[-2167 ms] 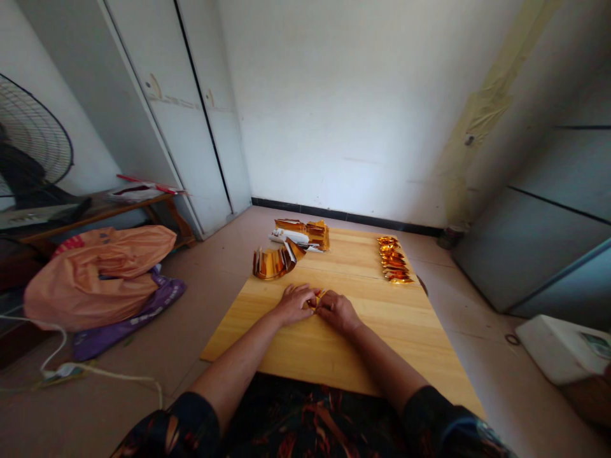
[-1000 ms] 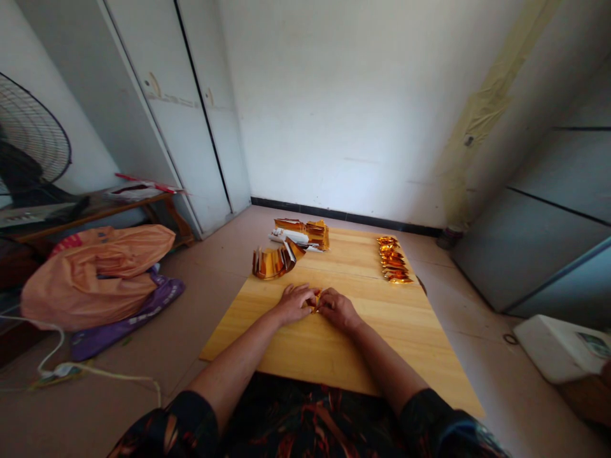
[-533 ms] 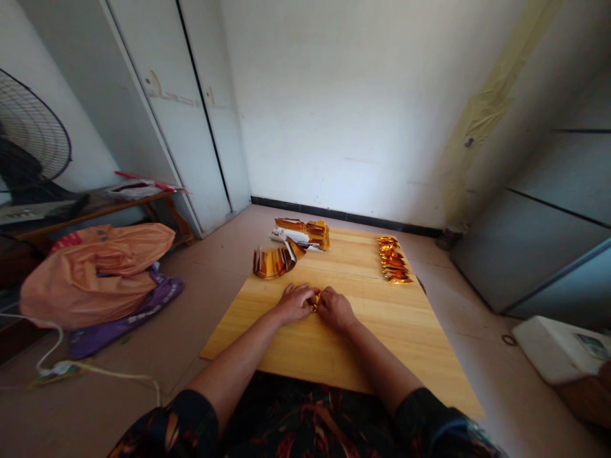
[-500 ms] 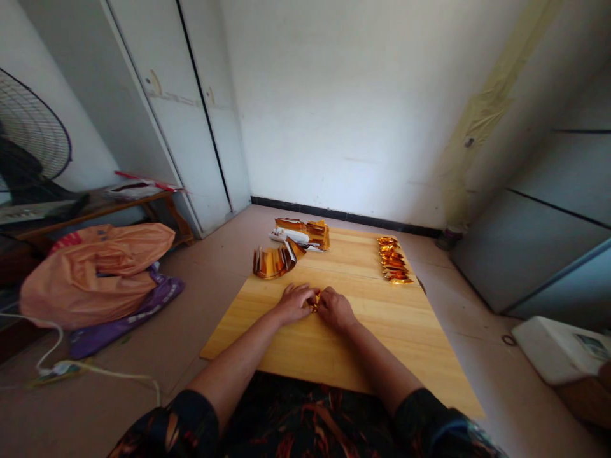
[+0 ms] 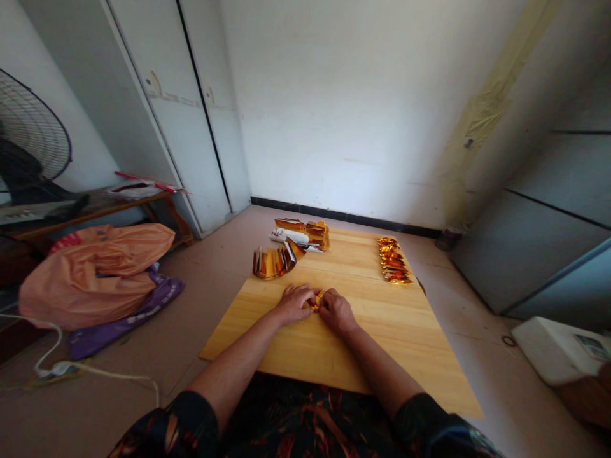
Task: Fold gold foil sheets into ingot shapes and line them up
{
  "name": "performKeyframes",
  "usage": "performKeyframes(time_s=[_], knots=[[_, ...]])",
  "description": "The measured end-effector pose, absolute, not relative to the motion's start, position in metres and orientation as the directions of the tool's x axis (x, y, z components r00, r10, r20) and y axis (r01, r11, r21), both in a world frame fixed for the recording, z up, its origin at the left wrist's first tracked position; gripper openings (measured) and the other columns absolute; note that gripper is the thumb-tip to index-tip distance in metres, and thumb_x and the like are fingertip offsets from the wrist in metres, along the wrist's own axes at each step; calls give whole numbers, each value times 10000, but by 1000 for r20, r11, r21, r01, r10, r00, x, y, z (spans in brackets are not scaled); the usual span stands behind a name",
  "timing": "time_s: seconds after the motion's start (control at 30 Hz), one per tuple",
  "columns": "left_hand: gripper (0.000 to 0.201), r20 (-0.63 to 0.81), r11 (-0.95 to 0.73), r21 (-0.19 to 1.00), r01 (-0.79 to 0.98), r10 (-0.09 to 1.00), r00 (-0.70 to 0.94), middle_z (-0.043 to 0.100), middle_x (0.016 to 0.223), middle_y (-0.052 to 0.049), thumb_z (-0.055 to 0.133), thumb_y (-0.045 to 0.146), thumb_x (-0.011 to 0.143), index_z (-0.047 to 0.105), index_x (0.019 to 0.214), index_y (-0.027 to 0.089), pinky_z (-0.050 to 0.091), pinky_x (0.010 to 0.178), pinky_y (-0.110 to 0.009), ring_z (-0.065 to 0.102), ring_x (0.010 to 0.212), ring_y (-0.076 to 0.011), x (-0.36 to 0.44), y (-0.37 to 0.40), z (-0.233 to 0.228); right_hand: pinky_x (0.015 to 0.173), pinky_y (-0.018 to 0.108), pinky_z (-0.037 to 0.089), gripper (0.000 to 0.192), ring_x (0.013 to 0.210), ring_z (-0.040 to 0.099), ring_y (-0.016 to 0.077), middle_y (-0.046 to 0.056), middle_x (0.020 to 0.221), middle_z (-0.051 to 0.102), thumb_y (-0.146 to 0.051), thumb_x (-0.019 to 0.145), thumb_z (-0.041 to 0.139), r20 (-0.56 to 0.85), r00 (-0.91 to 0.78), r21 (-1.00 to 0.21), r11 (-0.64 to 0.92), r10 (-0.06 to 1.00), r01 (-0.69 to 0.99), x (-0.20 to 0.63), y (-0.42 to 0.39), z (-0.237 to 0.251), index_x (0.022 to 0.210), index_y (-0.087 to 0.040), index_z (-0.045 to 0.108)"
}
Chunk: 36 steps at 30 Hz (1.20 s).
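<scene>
A small piece of gold foil paper (image 5: 316, 301) lies between my two hands, low over the wooden board. My left hand (image 5: 296, 304) is closed on its left side, fingers bent and thumb toward the foil. From the right, my right hand (image 5: 337, 310) pinches the same piece with curled fingers. Much of the foil is hidden by the fingers. Beyond my left hand a fanned stack of gold foil sheets (image 5: 273, 261) rests on the board. A row of folded gold foil pieces (image 5: 393, 261) lies at the far right.
The wooden board (image 5: 382, 337) carries more gold foil sheets (image 5: 318, 234) and a white bundle (image 5: 289, 236) at its far left corner. On the floor to the left are an orange bag (image 5: 95, 273) and a white cable (image 5: 119, 375). A white box (image 5: 561, 350) stands at right.
My right hand has shifted very slightly right, and a little more of the gold foil shows between the hands. My left hand stays in place.
</scene>
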<state>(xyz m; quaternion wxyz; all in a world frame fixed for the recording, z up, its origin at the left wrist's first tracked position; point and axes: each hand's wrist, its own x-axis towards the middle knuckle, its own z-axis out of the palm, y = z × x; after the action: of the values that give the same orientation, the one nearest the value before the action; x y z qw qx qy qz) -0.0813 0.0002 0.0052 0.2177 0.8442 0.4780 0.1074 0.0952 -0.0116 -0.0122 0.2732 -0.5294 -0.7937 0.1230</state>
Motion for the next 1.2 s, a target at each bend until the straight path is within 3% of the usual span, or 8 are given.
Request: performKeyframes(time_s=[0.27,0.43,0.7,0.93,1.07,1.2], knots=[[219,-31,-445,483,754,852,523,460,1407,37,515,241,784,583,987,285,154,1102,-557,302,1359,-248,-80,-3,13,606,198,378,118,660,511,111,2,729,533,-80,734,542,341,-253,-532,408,905,742,97,-9,-21,682,-184,560],[170,-30,-392,527,754,878,477,501,1373,18,490,317,836,606,948,262,153,1105,-549,325,1346,-251,-74,-5,16,620,198,384,125,674,508,110,-3,732,521,-91,725,558,318,-265,-546,405,910,733,98,-8,-21,649,-187,535],[146,6,-363,516,776,907,420,591,1259,-28,578,335,797,618,892,231,178,1101,-518,369,1316,-259,-68,-6,14,640,198,401,118,676,513,104,-5,740,520,-83,728,542,289,-267,-582,390,919,713,99,-11,-13,662,-180,546],[163,-18,-391,498,774,888,460,498,1372,9,496,268,819,592,951,259,158,1100,-546,326,1344,-247,-73,-8,14,719,216,448,149,786,579,125,-2,829,591,-79,679,620,229,-371,-665,423,900,615,106,-11,1,761,-201,641],[163,-18,-385,493,780,892,451,515,1351,9,504,290,821,595,952,259,163,1097,-542,331,1339,-250,-73,-7,12,699,208,461,134,759,594,114,4,818,591,-66,692,607,227,-461,-698,474,858,537,112,-9,0,660,-189,649],[197,41,-420,485,767,887,459,562,1290,-10,562,379,803,600,947,250,189,1094,-505,368,1310,-255,-72,-6,7,710,217,466,116,780,599,119,16,832,585,-127,760,593,280,-545,-695,559,790,452,121,-10,-3,718,-194,677]])
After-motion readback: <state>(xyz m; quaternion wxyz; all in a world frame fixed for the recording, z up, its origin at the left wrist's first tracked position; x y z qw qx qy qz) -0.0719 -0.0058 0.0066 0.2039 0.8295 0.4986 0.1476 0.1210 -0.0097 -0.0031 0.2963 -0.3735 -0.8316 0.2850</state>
